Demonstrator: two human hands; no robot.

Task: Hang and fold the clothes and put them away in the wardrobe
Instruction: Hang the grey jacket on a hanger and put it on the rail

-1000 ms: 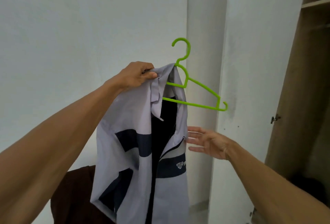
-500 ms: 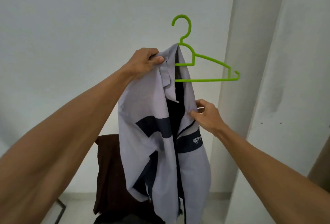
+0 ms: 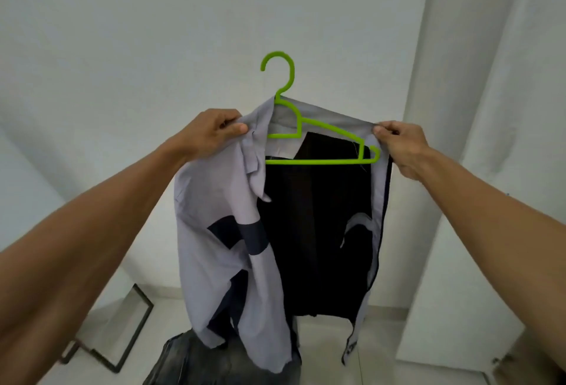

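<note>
A: So, what is the room like?
B: A white wall (image 3: 122,47), a pale floor (image 3: 330,348), and a framed glass pane (image 3: 113,329) leaning low on the left.
A: And the hands?
B: The left hand (image 3: 214,133) pinches the collar of the grey-and-navy shirt (image 3: 214,231). The right hand (image 3: 401,145) pinches its shoulder. It is held up in the air, draped on a green hanger (image 3: 312,162).

Left hand (image 3: 214,134), right hand (image 3: 401,146) aloft, curled

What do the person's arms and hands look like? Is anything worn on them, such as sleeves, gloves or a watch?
The left hand and right hand are bare: no gloves, rings or watch show. The left forearm and right forearm are bare too, with no sleeve in view.
</note>
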